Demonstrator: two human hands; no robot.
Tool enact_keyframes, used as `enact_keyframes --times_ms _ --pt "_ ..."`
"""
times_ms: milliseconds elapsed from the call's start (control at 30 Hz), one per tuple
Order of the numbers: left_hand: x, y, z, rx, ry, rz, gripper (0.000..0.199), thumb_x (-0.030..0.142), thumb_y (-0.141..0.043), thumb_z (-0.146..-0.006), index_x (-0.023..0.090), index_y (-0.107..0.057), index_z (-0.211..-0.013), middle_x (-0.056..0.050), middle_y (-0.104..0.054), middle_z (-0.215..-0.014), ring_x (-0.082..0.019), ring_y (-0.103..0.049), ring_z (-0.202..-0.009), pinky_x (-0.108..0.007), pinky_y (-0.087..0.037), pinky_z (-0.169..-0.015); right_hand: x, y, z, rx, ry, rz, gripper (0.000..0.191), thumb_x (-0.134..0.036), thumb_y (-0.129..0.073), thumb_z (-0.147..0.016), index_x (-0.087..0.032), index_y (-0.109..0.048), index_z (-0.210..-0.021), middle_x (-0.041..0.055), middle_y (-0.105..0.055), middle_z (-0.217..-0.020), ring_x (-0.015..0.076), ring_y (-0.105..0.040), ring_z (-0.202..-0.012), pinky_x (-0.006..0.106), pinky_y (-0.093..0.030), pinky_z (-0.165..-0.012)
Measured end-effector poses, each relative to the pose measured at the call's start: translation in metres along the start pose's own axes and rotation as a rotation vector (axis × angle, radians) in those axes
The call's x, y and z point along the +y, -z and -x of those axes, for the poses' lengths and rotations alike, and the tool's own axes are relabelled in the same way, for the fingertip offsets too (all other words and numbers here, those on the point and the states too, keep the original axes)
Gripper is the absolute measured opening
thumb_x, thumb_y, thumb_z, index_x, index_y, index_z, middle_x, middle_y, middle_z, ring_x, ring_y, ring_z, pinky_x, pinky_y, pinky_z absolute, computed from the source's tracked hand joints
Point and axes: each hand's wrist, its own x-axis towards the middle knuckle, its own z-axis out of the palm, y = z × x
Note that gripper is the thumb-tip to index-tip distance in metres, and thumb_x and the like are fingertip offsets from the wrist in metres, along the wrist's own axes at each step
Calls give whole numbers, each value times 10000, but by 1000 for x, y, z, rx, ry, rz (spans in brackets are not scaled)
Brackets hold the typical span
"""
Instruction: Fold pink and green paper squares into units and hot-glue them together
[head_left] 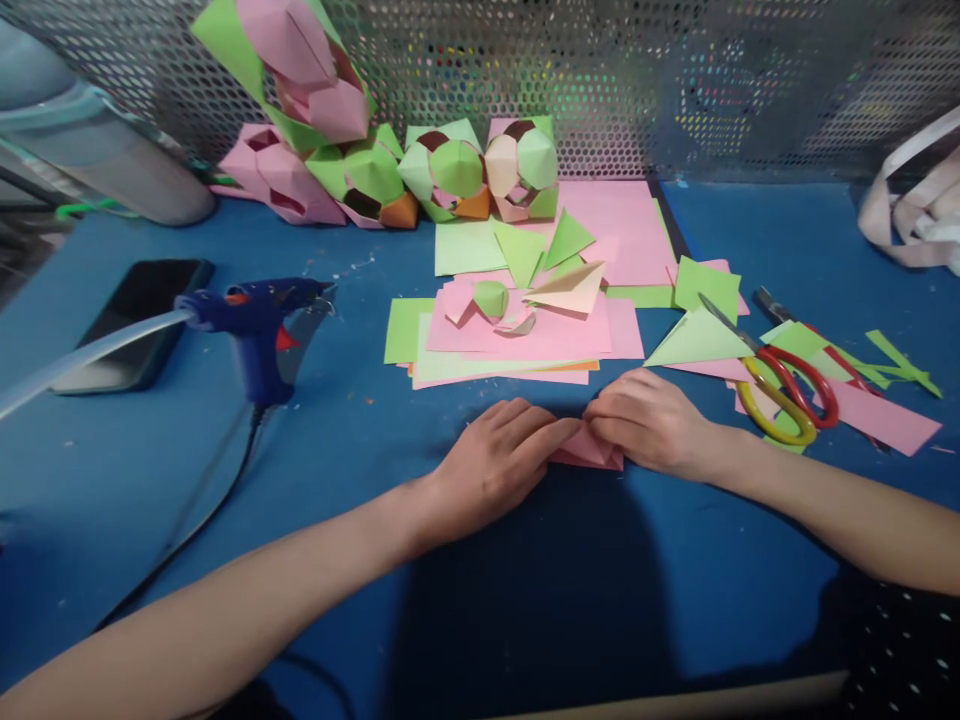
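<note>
A small folded piece of pink paper lies on the blue table in front of me, partly hidden under my fingers. My left hand presses on its left part with the fingers together. On its upper right part, my right hand grips with curled fingers. Just beyond both hands is a stack of pink, green and orange paper sheets. Loose cut pieces rest on it, among them a green triangle and a peach folded piece.
Red and yellow scissors lie at right among paper scraps. A blue glue gun with a cord stands at left near a phone. Folded paper balls line a perforated metal panel; a bottle leans at back left.
</note>
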Motion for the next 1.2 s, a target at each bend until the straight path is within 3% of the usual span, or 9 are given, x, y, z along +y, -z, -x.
enact_keyframes --times_ms 200,500,633,800,1200 --pt "-9 -3 -1 103 123 38 290 53 -491 -859 100 -525 -1144 -98 -642 -931 -184 -585 -845 -339 -509 -768 -3 0 1 69 -196 -209 108 -113 -474 -909 -154 -572 -926 65 -634 -902 161 -553 -801 317 -427 -703" --pt "-21 -1 -4 150 153 137 243 81 -481 -885 137 -550 -1111 -69 -644 -915 -150 -587 -854 -297 -510 -774 -6 -3 -2 79 -157 -169 144 -111 -484 -904 -160 -582 -998 98 -623 -1048 207 -561 -964 360 -444 -784" --pt "-22 3 -4 104 150 151 255 75 -489 -872 126 -558 -1112 -72 -649 -918 -149 -585 -858 -295 -511 -779 -7 -3 -2 85 -86 -153 183 -94 -441 -917 -159 -596 -990 93 -634 -1057 200 -567 -973 358 -440 -801" --pt "-30 9 -4 13 201 236 300 36 -495 -827 147 -585 -1091 -59 -656 -901 -147 -598 -844 -294 -513 -783 -5 -3 0 -2 47 -98 195 -115 -420 -941 -147 -612 -952 105 -640 -1098 211 -561 -1013 358 -426 -799" --pt "-34 22 -9 -103 186 370 211 40 -458 -849 135 -637 -910 -84 -601 -888 -177 -549 -887 -324 -473 -803 -2 -4 4 -47 102 -58 221 -151 -387 -965 -140 -606 -992 116 -629 -1135 209 -546 -1030 371 -413 -822"
